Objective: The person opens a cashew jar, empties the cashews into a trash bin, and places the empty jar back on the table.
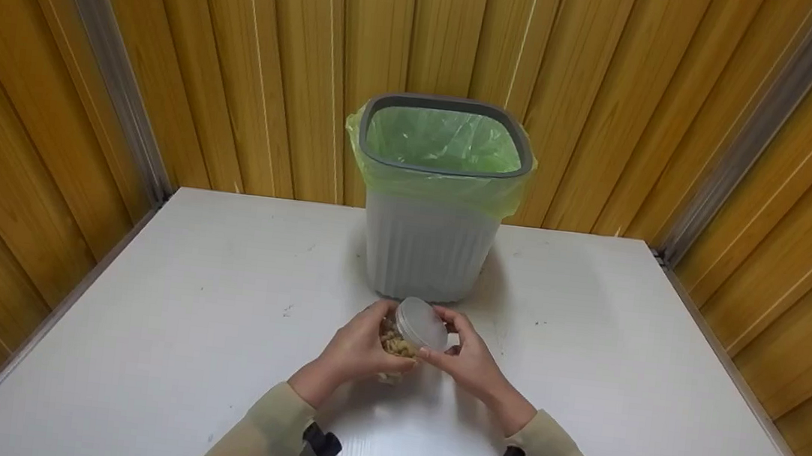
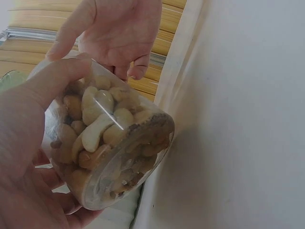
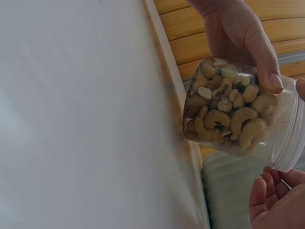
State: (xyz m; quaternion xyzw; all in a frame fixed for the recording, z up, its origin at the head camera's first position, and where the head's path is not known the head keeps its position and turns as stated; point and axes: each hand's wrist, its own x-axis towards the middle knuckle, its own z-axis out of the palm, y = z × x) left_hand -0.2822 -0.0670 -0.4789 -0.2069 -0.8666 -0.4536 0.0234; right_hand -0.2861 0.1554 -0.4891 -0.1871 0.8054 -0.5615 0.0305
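Note:
A clear plastic jar [image 3: 228,107] holds cashews and other nuts. It is tilted, its base toward the left hand's side and its lidded end toward the right. My left hand [image 1: 360,344] grips the jar around its body, with the thumb along the near side. On the jar's mouth sits a translucent screw lid [image 1: 425,325], and my right hand [image 1: 469,355] pinches its rim between thumb and fingers. In the left wrist view the nuts [image 2: 102,112] press against the jar wall. The right wrist view shows the right fingers [image 3: 259,198] curled below the lid's edge.
Just beyond the hands stands a light grey bin [image 1: 426,249] with a dark rim and a green plastic liner [image 1: 440,186]. The white table [image 1: 217,299] is bounded by wood-patterned panels [image 1: 288,57] at the back and both sides.

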